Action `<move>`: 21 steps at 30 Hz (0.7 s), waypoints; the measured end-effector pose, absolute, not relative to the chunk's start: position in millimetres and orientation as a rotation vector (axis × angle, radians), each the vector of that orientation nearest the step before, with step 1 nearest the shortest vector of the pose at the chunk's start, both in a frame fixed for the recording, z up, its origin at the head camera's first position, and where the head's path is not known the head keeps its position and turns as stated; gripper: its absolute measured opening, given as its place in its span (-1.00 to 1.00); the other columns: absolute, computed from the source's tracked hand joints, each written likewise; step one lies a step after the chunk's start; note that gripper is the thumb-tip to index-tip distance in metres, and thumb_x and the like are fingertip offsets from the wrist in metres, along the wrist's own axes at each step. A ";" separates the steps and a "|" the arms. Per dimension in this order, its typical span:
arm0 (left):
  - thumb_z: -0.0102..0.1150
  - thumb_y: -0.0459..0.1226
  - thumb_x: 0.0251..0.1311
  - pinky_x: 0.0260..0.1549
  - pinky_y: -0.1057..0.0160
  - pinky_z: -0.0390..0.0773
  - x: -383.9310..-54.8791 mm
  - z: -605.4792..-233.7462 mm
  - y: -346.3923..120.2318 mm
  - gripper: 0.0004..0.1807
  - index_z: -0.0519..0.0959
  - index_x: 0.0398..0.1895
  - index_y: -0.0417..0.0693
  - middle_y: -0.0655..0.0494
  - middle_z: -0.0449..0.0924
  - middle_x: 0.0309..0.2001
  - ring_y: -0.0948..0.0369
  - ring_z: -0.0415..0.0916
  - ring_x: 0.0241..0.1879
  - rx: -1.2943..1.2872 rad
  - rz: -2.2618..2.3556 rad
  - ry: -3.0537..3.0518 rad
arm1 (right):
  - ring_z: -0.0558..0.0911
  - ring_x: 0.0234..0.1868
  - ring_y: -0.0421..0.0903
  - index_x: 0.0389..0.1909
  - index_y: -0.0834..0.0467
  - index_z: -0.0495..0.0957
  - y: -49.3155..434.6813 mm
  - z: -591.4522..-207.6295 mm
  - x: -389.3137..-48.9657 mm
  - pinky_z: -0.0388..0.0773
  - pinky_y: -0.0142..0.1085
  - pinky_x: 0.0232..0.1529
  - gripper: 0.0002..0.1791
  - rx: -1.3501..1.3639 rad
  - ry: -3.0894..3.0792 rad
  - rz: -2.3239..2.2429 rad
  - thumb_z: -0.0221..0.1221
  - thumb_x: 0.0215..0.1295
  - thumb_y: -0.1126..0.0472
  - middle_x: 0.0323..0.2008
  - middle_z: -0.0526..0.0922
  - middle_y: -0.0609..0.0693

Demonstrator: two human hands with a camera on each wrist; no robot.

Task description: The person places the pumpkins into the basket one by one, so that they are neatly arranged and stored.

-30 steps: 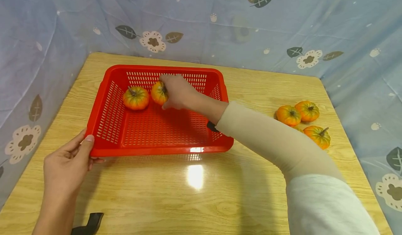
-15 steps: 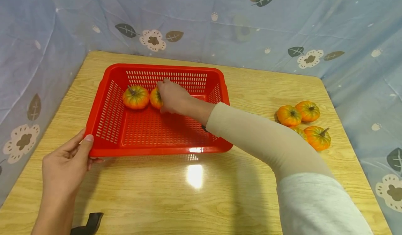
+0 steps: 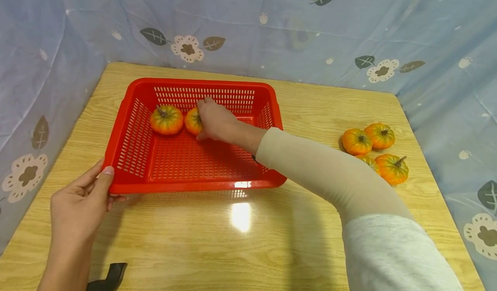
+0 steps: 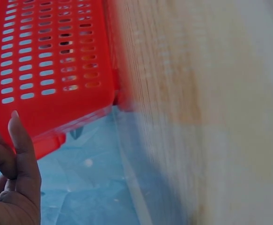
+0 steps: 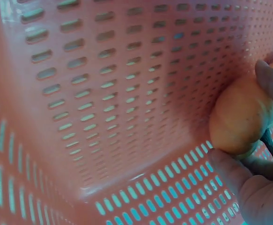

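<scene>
The red plastic basket (image 3: 198,188) sits on the wooden table, its sides pierced with slots. At its near left corner my left hand (image 3: 79,209) grips the rim, thumb on top and fingers below. My right hand (image 3: 221,120) reaches inside and holds a small orange pumpkin (image 3: 192,121) near the back wall. In the right wrist view, thumb and fingers are on both sides of this pumpkin (image 5: 241,117), its dark stem pointing down and right. Just left of it in the basket rests another small pumpkin (image 3: 167,120), stem up.
Several more small pumpkins (image 3: 356,141) lie grouped on the right side of the table (image 3: 310,109). A black strap (image 3: 112,278) shows near the left forearm. Patterned blue cloth (image 3: 240,23) hangs behind the table and at both sides.
My right hand moved slightly left and lower with the pumpkin, bringing it closer to the other one, then stayed nearly still. The left hand keeps its hold on the basket.
</scene>
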State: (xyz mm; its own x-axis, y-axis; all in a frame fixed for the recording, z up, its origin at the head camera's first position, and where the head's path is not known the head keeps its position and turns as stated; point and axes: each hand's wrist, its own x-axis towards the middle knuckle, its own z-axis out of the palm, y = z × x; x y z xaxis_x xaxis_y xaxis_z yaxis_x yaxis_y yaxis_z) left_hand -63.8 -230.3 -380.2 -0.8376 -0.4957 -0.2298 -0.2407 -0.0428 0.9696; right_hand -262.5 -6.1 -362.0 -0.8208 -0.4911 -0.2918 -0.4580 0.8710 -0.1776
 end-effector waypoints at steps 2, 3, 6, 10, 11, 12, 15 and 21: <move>0.33 -0.21 0.34 -0.77 0.44 0.52 -64.1 -379.4 -230.1 -0.45 0.50 0.35 -0.18 0.25 0.71 -0.49 0.24 0.42 -0.81 0.816 -1.974 -2.044 | 0.56 0.15 -0.03 0.34 0.27 0.31 -4.5 -363.2 -261.9 0.57 -0.30 0.17 -0.05 -0.696 2.722 -0.173 0.52 0.09 -0.13 0.28 0.36 0.19; 0.32 -0.20 0.35 -0.78 0.45 0.49 -64.1 -378.9 -230.1 -0.45 0.50 0.35 -0.17 0.26 0.71 -0.50 0.24 0.43 -0.80 0.825 -1.972 -2.049 | 0.57 0.10 -0.05 0.29 0.27 0.33 -3.8 -363.9 -261.7 0.59 -0.30 0.14 -0.08 -0.689 2.727 -0.190 0.53 0.08 -0.14 0.22 0.39 0.16; 0.31 -0.20 0.35 -0.78 0.45 0.47 -63.9 -378.1 -229.9 -0.46 0.50 0.36 -0.16 0.28 0.70 -0.51 0.24 0.43 -0.80 0.836 -1.964 -2.059 | 0.58 0.02 -0.08 0.22 0.25 0.36 -2.4 -365.6 -261.6 0.60 -0.31 0.10 -0.12 -0.670 2.734 -0.215 0.53 0.06 -0.17 0.12 0.43 0.12; 0.33 -0.20 0.34 -0.77 0.44 0.52 -62.7 -377.9 -229.3 -0.42 0.47 0.37 -0.20 0.27 0.71 -0.47 0.24 0.41 -0.80 0.818 -1.986 -2.046 | 0.57 0.02 -0.09 0.21 0.22 0.35 -1.6 -366.2 -261.7 0.60 -0.31 0.09 -0.11 -0.657 2.732 -0.229 0.52 0.06 -0.20 0.11 0.44 0.10; 0.34 -0.21 0.33 -0.76 0.43 0.54 -62.5 -378.1 -229.1 -0.41 0.47 0.37 -0.21 0.26 0.71 -0.46 0.23 0.40 -0.80 0.815 -1.987 -2.040 | 0.57 0.03 -0.09 0.23 0.23 0.34 -1.4 -366.1 -261.5 0.60 -0.30 0.10 -0.10 -0.655 2.731 -0.228 0.51 0.06 -0.22 0.11 0.45 0.10; 0.34 -0.21 0.33 -0.75 0.42 0.55 -62.3 -378.3 -228.9 -0.42 0.47 0.37 -0.21 0.26 0.72 -0.45 0.23 0.40 -0.81 0.809 -1.989 -2.037 | 0.57 0.03 -0.09 0.24 0.23 0.34 -1.2 -365.9 -261.2 0.59 -0.30 0.11 -0.08 -0.653 2.731 -0.230 0.51 0.06 -0.24 0.11 0.45 0.10; 0.35 -0.21 0.32 -0.74 0.41 0.57 -61.4 -379.9 -230.1 -0.42 0.48 0.36 -0.21 0.25 0.72 -0.44 0.22 0.40 -0.81 0.801 -1.996 -2.025 | 0.57 0.04 -0.10 0.30 0.24 0.31 -2.2 -364.8 -260.2 0.59 -0.30 0.13 -0.01 -0.642 2.730 -0.213 0.48 0.06 -0.30 0.13 0.46 0.09; 0.36 -0.21 0.31 -0.75 0.41 0.57 -61.8 -378.9 -229.8 -0.42 0.48 0.36 -0.20 0.27 0.72 -0.43 0.21 0.39 -0.81 0.799 -1.983 -2.036 | 0.54 0.10 -0.09 0.39 0.24 0.23 4.0 -354.6 -258.3 0.59 -0.27 0.14 0.09 -0.670 2.746 -0.160 0.41 0.07 -0.39 0.19 0.44 0.09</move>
State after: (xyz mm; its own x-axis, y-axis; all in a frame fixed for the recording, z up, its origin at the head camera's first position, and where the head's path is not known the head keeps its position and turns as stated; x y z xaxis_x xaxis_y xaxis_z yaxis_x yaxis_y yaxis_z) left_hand -61.8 -229.8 -378.9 -0.8371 -0.4961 -0.2306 -0.2434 -0.0397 0.9691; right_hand -258.3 4.0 -354.6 -0.8428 -0.4654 -0.2702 -0.4309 0.8844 -0.1793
